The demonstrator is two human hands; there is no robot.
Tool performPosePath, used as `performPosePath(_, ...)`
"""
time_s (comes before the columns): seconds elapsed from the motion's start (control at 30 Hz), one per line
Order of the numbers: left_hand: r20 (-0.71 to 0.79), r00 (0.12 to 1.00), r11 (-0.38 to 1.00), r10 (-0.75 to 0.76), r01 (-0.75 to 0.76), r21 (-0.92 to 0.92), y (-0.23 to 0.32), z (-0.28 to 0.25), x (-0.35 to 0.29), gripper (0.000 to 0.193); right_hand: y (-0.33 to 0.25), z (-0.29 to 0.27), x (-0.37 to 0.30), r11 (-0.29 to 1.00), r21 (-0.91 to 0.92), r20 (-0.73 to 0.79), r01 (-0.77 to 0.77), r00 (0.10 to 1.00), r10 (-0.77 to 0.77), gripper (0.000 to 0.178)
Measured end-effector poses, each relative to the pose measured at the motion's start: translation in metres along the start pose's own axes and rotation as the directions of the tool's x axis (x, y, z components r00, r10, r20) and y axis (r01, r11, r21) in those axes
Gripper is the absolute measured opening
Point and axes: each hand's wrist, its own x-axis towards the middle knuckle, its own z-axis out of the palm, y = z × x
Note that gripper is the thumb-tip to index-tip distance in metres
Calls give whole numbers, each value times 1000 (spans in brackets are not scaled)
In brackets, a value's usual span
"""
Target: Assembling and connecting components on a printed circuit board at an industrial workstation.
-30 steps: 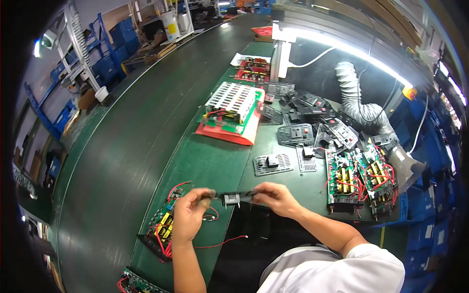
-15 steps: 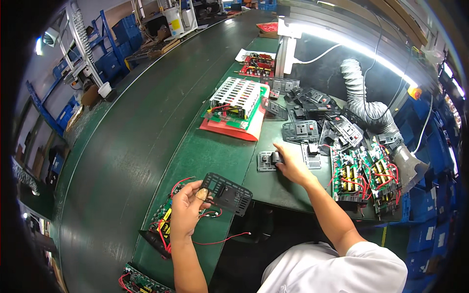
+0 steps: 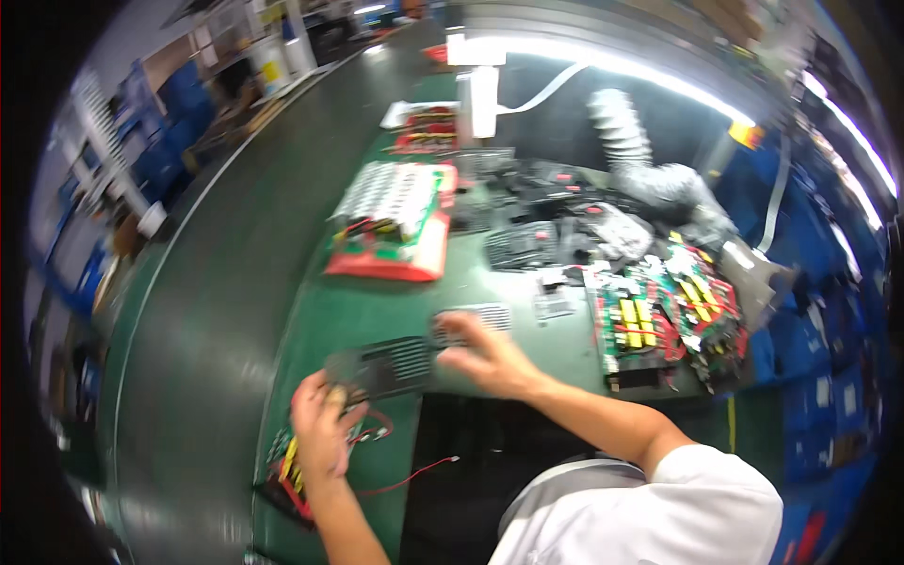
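My left hand grips the near left corner of a flat black vented cover plate lying over the green bench. My right hand rests its fingers on the plate's right end, close to a second grey vented plate just beyond. Under my left hand lies a circuit board with yellow parts and red wires. The picture is blurred, so small details are lost.
A red tray with a white finned board stands farther back on the green bench. Stacked circuit boards with yellow and red parts sit at the right. Black parts and a ribbed grey hose lie behind. A dark conveyor belt runs along the left.
My right hand has come back from the small part farther out and now lies on the black plate. The plate has swung flatter and toward the right. The view has shifted.
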Motion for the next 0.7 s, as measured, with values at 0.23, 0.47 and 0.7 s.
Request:
performPosePath(0.23, 166, 986, 997, 24, -35, 69, 2, 18, -13, 37, -30, -14, -8, 632, 675, 282, -381, 925, 255, 31)
performPosePath(0.47, 236, 971, 969, -33, -27, 247, 15, 17, -29, 32, -106, -319, -57, 994, -44, -651, -98, 758, 46, 38)
performPosePath(0.7, 325, 940, 962, -100, 7, 274, 17, 17, -24, 38, 3, -562, -94, 918, 4, -819, -396, 525, 230, 30)
